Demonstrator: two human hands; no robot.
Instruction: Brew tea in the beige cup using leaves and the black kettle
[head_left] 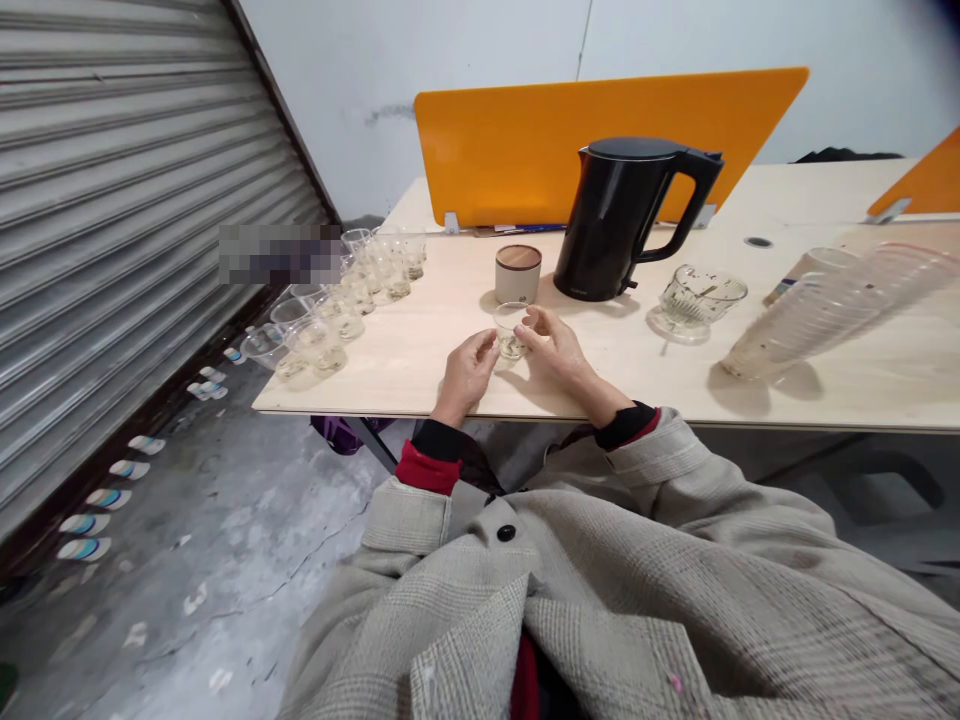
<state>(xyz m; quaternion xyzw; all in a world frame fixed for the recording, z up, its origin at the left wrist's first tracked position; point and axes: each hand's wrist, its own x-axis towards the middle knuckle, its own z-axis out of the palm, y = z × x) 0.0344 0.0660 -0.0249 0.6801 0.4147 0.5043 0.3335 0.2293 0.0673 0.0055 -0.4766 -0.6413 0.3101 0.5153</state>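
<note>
A small clear plastic cup [512, 345] with a little pale liquid and dark bits at its bottom is between my hands, near the table's front edge. My right hand [559, 350] grips its right side with thumb and fingers. From the left, my left hand [469, 372] has its fingers curled together with the tips against the cup's side. Just behind the cup stands a beige canister [517, 283] with a wooden lid. A black electric kettle [619, 220] is behind my right hand, its handle pointing right.
Rows of similar filled plastic cups [319, 345] line the table's left side. A glass bowl [701, 295] with dark bits stands on the right, beside a lying stack of clear cups [817, 315]. An orange divider [517, 160] rises behind. Striped paper cups [109, 498] lie along the shutter.
</note>
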